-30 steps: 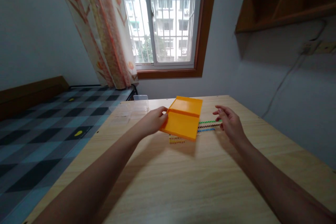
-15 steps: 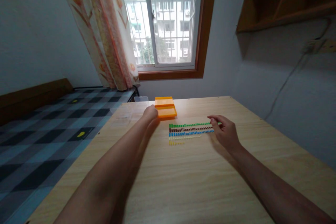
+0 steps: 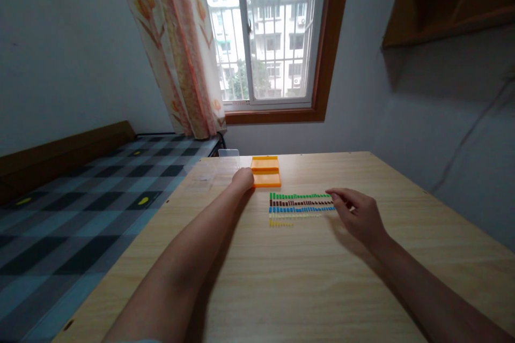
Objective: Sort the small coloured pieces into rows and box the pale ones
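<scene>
Wooden surface (image 3: 289, 278) runs toward a window (image 3: 277, 37) at twelve o'clock; an orange case (image 3: 266, 178) lies open, eleven o'clock from rows of small pieces (image 3: 298, 209). The left hand (image 3: 243, 178) is at the case's nine-o'clock side, finger grip hidden; the right hand (image 3: 358, 213) is at the rows' three-o'clock end, fingers bent, any pinch unclear

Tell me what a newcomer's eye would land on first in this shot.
Probably the orange case, lying open toward the far edge of the table, with the left hand at its left side. Next come the colored rows of small pieces, nearer than the case, with the right hand at their right end. Beyond the table, the bright window also draws the eye.
</scene>
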